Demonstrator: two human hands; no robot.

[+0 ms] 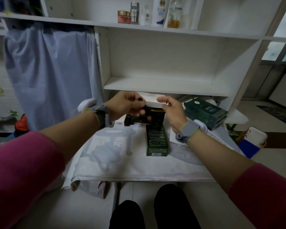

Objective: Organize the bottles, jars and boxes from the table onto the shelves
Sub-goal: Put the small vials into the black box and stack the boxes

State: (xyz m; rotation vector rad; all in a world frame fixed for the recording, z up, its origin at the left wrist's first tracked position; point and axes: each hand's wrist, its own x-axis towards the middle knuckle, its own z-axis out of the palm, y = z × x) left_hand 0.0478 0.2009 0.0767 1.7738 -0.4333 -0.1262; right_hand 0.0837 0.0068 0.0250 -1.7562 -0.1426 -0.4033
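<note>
Both hands are gripping 1 dark box [153,115] with a white top above the table [139,169]: left hand [125,104] and right hand [173,111] closing fingers around its ends

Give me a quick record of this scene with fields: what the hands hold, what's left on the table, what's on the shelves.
held: black box with white top, gripped by left hand and right hand
table: green box lying flat; stack of dark green boxes at right; small black item, kind unclear
top shelf: pink jar, silver bottle, three taller bottles
middle shelf: nothing on it
</note>
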